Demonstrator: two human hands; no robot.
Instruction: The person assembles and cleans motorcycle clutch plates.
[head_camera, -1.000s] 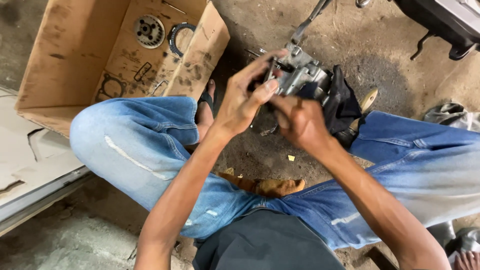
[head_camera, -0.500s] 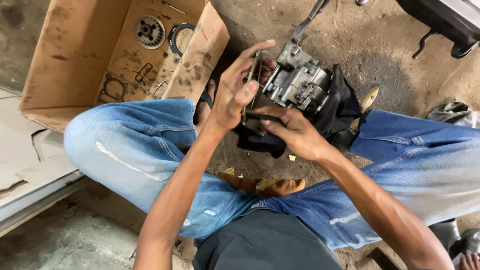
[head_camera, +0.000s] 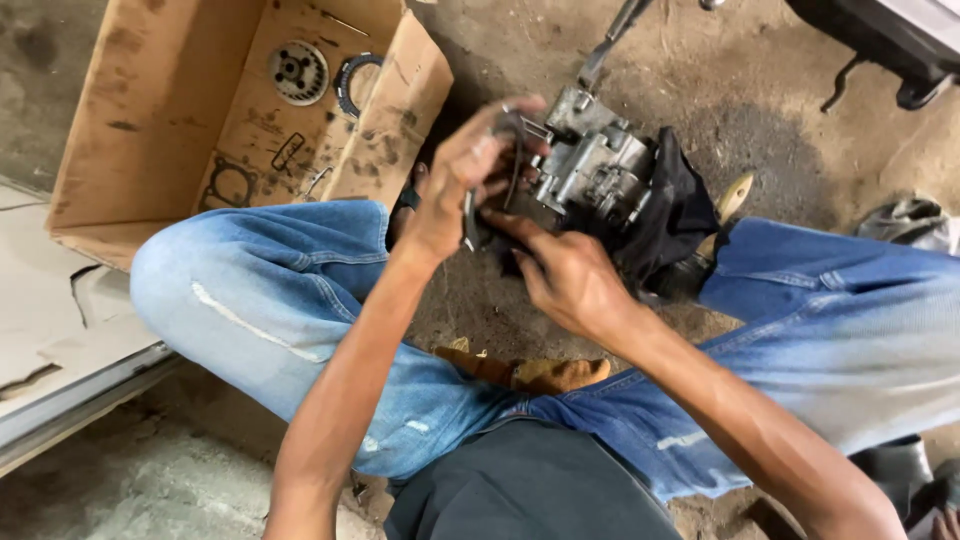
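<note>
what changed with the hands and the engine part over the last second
The left hand has opened from a tight cluster with the right and now holds a thin dark strip against the side of the metal engine part. The right hand has dropped lower, fingertips at the part's near edge. The part on its black cloth and the cardboard box stayed put.

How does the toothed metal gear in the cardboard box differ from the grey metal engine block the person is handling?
The round, flat toothed metal gear lies untouched in the open cardboard box; the blocky grey metal engine block is gripped by the left hand and right hand. The gear looks far smaller than the block. The gear rests on cardboard, the block on a black cloth. Both are greasy-looking metal parts.
</note>
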